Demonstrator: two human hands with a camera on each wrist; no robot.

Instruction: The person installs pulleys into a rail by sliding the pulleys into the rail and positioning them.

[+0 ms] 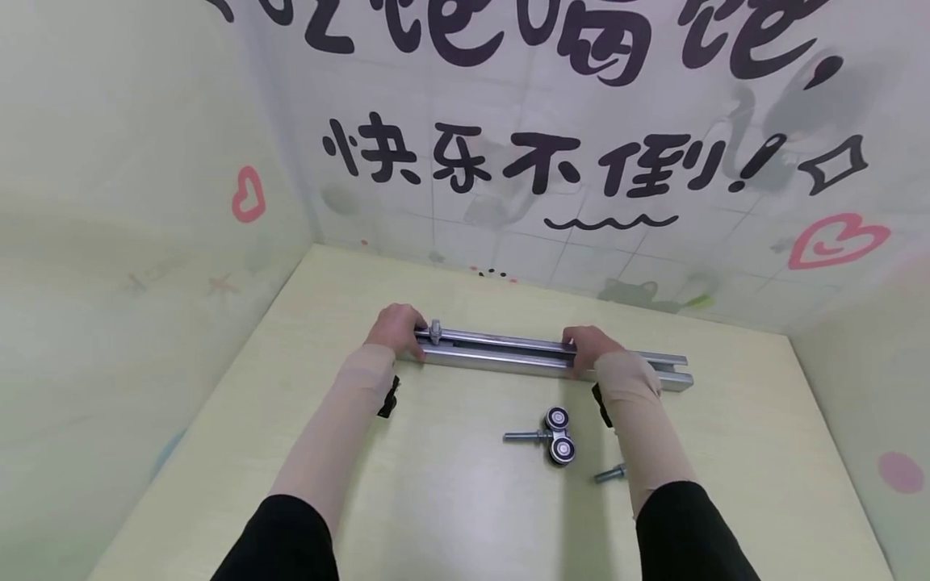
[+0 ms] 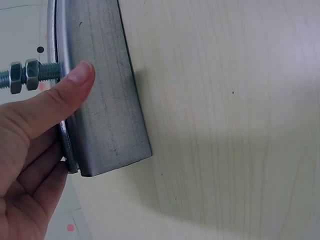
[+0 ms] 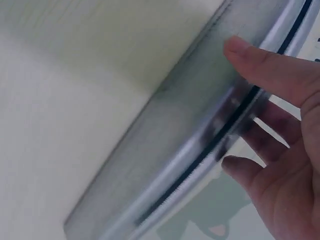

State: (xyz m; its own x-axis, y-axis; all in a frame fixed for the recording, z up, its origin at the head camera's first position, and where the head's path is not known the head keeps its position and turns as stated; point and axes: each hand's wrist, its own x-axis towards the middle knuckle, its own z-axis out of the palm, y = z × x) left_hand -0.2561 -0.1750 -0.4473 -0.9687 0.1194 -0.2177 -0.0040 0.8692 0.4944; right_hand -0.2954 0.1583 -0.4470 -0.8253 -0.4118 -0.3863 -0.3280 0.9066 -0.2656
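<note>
A silver metal channel rail (image 1: 501,361) with a slot along its top lies across the far part of the table. My left hand (image 1: 395,329) grips its left end, thumb on the near wall and fingers on the far side. Beside that hand, a threaded bolt with nuts (image 2: 32,75) sticks up out of the slot. Towards the right end, my right hand (image 1: 592,347) holds the rail the same way, its thumb (image 3: 240,47) on the near wall. On the table in front lies a roller hanger (image 1: 558,436) with two black-and-silver wheels and a threaded bolt.
Another threaded bolt (image 1: 609,474) lies nearer, partly hidden behind my right forearm. The pale wooden table (image 1: 450,468) meets walls at the back, left and right. Dark lettering and pink hearts mark the back wall (image 1: 501,218), which stands close behind the rail.
</note>
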